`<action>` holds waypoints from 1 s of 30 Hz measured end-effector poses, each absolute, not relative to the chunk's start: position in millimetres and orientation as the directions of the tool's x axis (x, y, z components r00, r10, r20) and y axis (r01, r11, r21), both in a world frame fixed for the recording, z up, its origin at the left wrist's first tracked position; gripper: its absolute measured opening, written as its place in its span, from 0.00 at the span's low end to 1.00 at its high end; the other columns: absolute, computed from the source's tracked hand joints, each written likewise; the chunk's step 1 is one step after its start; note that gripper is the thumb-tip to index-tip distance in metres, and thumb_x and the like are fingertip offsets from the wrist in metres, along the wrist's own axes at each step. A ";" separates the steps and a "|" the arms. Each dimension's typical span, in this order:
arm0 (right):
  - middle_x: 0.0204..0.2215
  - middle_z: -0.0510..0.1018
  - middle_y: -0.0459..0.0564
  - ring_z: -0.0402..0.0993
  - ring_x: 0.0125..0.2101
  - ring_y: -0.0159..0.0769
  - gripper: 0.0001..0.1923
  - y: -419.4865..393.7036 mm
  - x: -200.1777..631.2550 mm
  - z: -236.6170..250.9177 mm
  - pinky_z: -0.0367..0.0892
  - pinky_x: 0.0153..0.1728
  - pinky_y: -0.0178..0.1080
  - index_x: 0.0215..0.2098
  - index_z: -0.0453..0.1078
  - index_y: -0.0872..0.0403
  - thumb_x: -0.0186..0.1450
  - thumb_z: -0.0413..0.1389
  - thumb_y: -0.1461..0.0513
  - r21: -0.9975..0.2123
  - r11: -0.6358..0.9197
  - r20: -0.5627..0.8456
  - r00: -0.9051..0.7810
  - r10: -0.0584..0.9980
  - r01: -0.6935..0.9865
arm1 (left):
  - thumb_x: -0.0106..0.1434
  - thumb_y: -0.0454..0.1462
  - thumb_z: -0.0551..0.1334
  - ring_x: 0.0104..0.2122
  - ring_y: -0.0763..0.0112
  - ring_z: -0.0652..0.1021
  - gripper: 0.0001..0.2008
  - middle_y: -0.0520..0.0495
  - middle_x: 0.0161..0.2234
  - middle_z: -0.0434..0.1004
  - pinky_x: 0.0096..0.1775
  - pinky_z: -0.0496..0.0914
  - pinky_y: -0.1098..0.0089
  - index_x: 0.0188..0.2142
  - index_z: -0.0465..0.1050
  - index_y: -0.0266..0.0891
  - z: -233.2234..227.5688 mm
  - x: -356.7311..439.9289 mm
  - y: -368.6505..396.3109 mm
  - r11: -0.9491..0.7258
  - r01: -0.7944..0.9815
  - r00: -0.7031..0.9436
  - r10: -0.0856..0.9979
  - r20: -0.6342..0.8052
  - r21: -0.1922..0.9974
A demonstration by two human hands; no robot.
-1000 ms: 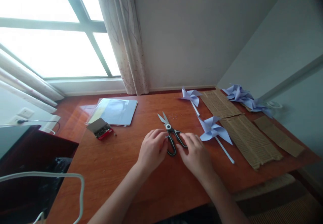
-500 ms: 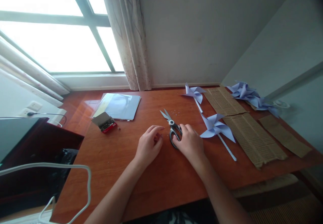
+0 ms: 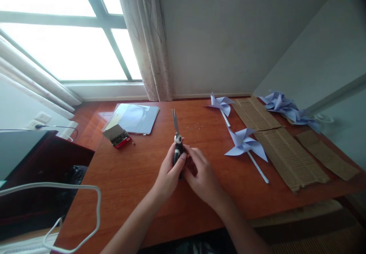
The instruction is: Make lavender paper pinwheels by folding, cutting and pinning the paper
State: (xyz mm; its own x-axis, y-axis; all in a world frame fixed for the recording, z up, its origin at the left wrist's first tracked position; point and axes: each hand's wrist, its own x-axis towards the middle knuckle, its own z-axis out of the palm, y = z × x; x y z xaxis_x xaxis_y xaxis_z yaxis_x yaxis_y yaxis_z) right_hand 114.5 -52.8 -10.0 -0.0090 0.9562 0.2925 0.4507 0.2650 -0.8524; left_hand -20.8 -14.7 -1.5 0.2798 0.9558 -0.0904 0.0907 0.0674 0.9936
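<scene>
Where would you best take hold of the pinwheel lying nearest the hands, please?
Probably by its white stick, coming from the near table edge. The pinwheel lies flat to the right of the right hand, its folded paper vanes pointing away and its stick slanting toward the person, bare and free. The vanes look flimsy, so pinching them might crush them.

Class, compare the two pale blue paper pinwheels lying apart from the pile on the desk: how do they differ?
The near pinwheel lies beside the lower cardboard strip; the far pinwheel lies close to the wall. The near one shows a long white stick; the far one's looks shorter. Both are pale blue, lie flat, and neither hand touches them.
</scene>
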 end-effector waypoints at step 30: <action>0.39 0.79 0.50 0.76 0.36 0.36 0.09 -63.7 135.7 -17.1 0.71 0.41 0.38 0.45 0.73 0.53 0.70 0.53 0.64 -0.861 0.157 0.154 -0.046 0.987 0.484 | 0.68 0.41 0.60 0.59 0.41 0.71 0.19 0.34 0.60 0.68 0.60 0.65 0.45 0.57 0.68 0.43 -0.9 -112.6 -37.6 -0.244 0.934 0.107 0.888 0.447 0.260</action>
State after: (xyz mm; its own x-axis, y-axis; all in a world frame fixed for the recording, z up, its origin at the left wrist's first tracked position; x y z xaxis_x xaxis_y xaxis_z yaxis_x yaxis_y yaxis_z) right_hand 135.7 -63.7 -17.1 -0.0464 0.9870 0.1541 0.4842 0.1572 -0.8607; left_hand -112.6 -37.6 -0.9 0.1074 0.8881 0.4469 0.9343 -0.2438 0.2600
